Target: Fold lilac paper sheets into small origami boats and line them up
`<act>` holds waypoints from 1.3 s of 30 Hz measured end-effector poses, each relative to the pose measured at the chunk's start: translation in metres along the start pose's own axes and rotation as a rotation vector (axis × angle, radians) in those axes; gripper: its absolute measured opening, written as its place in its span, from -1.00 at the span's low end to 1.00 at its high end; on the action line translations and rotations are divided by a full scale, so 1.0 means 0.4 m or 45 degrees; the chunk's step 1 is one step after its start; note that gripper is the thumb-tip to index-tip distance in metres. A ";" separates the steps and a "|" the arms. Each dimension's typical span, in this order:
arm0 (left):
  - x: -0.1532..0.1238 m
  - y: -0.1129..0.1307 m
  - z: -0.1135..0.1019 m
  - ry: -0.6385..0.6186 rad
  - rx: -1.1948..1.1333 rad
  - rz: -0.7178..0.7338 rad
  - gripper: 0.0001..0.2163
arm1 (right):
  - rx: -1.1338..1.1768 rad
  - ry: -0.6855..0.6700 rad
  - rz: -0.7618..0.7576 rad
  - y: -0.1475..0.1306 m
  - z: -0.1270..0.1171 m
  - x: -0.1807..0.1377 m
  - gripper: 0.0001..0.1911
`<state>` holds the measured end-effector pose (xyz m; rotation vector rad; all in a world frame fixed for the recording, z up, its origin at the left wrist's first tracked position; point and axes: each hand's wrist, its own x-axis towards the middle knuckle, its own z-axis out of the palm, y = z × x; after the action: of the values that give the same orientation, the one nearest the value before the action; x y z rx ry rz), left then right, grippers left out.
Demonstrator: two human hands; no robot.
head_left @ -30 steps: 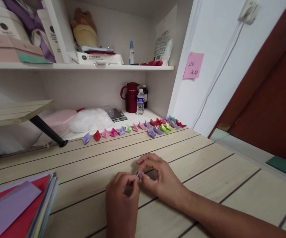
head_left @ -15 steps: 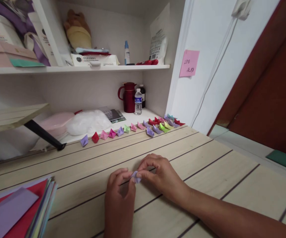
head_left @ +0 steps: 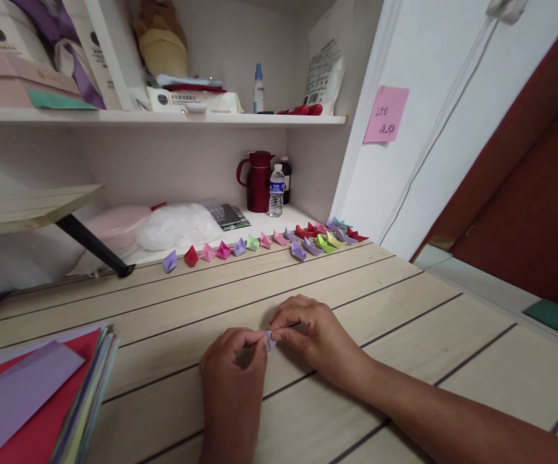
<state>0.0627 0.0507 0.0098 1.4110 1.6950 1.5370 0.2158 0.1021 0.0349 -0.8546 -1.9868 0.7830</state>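
A small folded piece of purple paper [head_left: 270, 341] is pinched between my two hands, just above the slatted wooden table. My left hand [head_left: 235, 364] is closed, its thumb and forefinger gripping the paper's left side. From the right, my right hand [head_left: 315, 332] pinches the upper right part of the same piece between thumb and fingers. Fingertips cover much of the paper, so its exact folded shape is hard to make out. Beyond my hands, a row of small folded paper boats [head_left: 223, 250] in several colours lines the far table edge.
A stack of coloured paper sheets [head_left: 73, 380] lies at the lower left, a purple strip [head_left: 22, 399] on top. Behind the boats stand a dark red jug [head_left: 259, 183] and a water bottle [head_left: 276, 191]. A small raised wooden shelf [head_left: 32, 205] with a black leg juts in at left.
Both hands still pinch the purple paper; the left fingers have shifted and closed tighter around its edge, and less of it shows. The whole view has tilted and shifted slightly.
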 end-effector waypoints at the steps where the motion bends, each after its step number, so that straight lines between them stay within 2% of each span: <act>1: 0.002 0.000 0.001 0.003 -0.018 -0.004 -0.92 | 0.028 -0.006 0.021 0.000 0.000 -0.001 -0.86; 15: 0.007 0.033 -0.009 0.004 -0.211 -0.288 -0.89 | 0.593 -0.037 0.368 0.012 0.015 0.007 -0.86; 21: 0.012 0.036 -0.012 0.007 -0.243 -0.357 -0.87 | 0.668 -0.048 0.423 0.001 0.019 0.012 -0.81; 27: 0.009 0.040 -0.014 0.038 -0.218 -0.371 -0.86 | 0.599 -0.057 0.426 0.005 0.025 0.010 -0.88; 31: 0.004 0.029 -0.007 0.060 -0.151 -0.330 -0.88 | 0.290 0.046 0.235 0.021 0.021 0.005 -0.95; 34: 0.003 0.022 -0.005 0.055 -0.125 -0.310 -0.87 | 0.075 0.100 0.191 0.032 0.012 0.006 -0.83; 36: 0.003 0.020 -0.006 0.039 -0.120 -0.303 -0.87 | 0.048 0.099 0.186 0.037 0.007 0.007 -0.78; 39: 0.004 0.021 -0.009 0.027 -0.116 -0.300 -0.86 | 0.120 0.080 0.137 0.039 0.005 0.009 -0.91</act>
<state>0.0622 0.0491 0.0188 1.1095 1.7118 1.4819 0.2169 0.1136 0.0235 -0.9252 -1.8463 0.8939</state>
